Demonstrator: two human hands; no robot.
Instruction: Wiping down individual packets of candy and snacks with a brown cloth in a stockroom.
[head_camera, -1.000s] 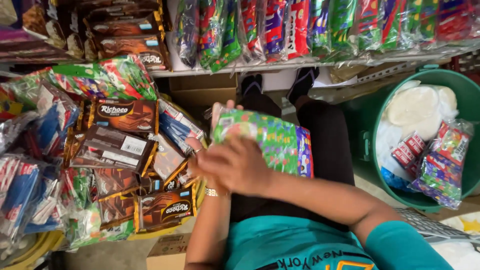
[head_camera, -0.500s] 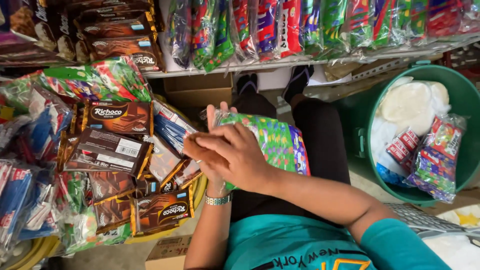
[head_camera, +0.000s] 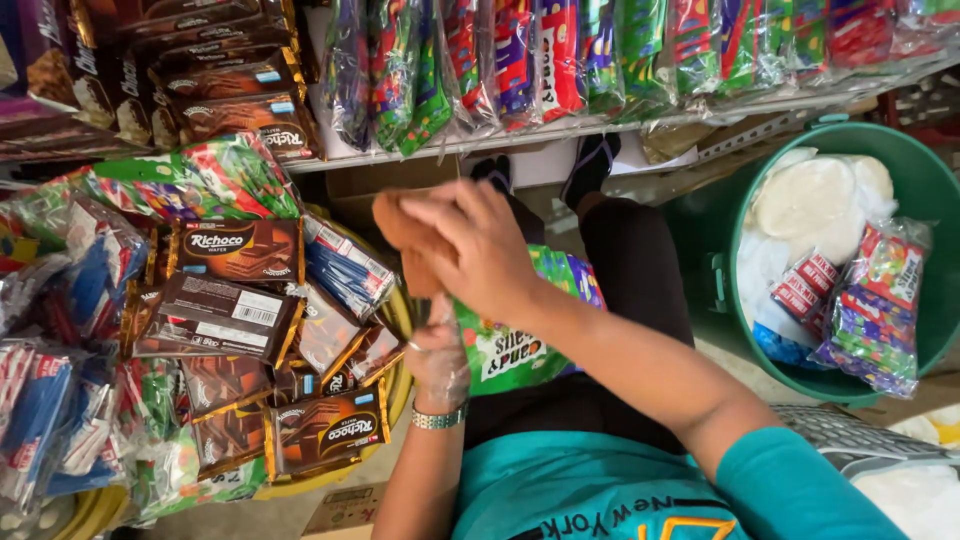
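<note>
A green candy bag (head_camera: 520, 345) with colourful print lies on my lap. My left hand (head_camera: 440, 352), with a metal watch on its wrist, grips the bag's left edge; it is blurred and looks pale, as if seen through clear wrap. My right hand (head_camera: 462, 245) is raised over the bag's upper left corner with its fingers close together and pointing left. It is blurred by motion, and I cannot tell whether it holds anything. My right forearm crosses over the bag.
A yellow basket (head_camera: 398, 318) heaped with brown chocolate wafer packs (head_camera: 238, 250) stands at my left. A green tub (head_camera: 925, 190) at the right holds white round packs and small candy bags. A shelf (head_camera: 560, 130) of hanging candy bags runs ahead, above my feet.
My right hand has lifted off the bag's face and moved up and to the left. The bag has dropped lower on my lap, with my left hand still at its edge.
</note>
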